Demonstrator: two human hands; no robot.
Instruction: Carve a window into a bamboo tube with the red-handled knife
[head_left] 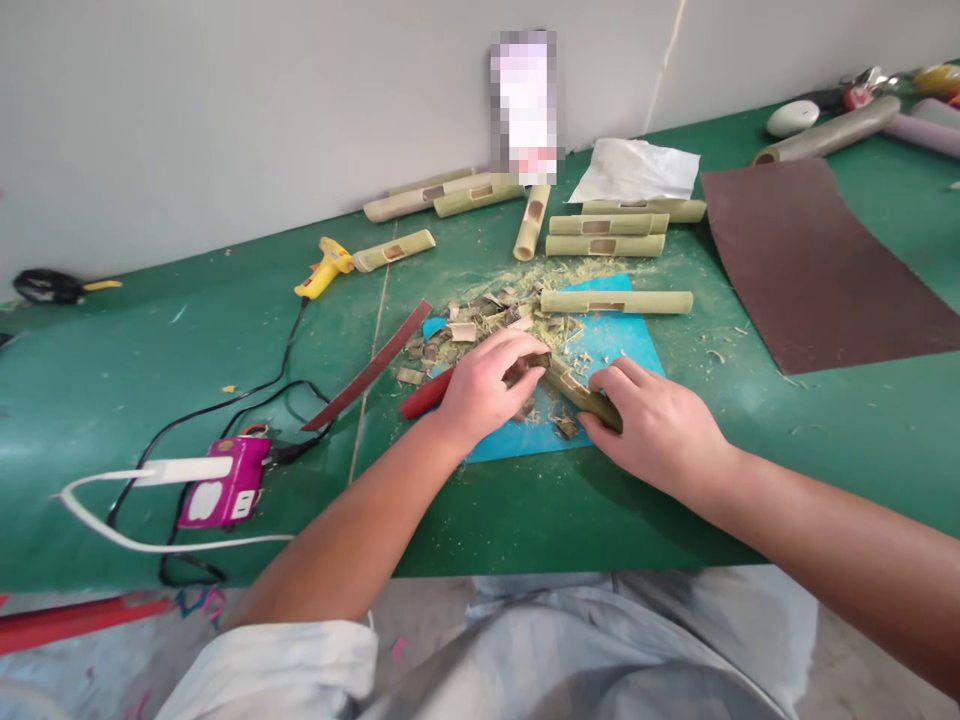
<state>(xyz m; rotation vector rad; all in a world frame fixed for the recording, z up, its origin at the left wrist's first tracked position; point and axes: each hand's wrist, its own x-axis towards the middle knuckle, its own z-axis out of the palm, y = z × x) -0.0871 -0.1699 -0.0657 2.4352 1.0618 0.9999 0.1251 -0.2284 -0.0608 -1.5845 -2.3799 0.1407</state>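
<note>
My right hand (pixel 660 420) is closed round the near end of a green bamboo tube (pixel 568 381) with a cut-out opening in its side. At the tube's far end, my left hand (pixel 491 385) curls thumb and fingers about a small dark brown piece (pixel 537 361), whose kind I cannot make out. A red handle-like object (pixel 426 394) lies beside my left wrist, partly hidden. Beneath both hands is a blue sheet (pixel 630 345), strewn with bamboo chips (pixel 463 331) and shavings. Another notched bamboo tube (pixel 652 302) lies across the sheet's far part.
Several notched bamboo tubes (pixel 606 246) lie along the back of the green table (pixel 675 520). At left are a yellow glue gun (pixel 328 268), a brown strip (pixel 375 360) and a magenta power block (pixel 225 482) with cables. A large brown sheet (pixel 817 270) lies at right.
</note>
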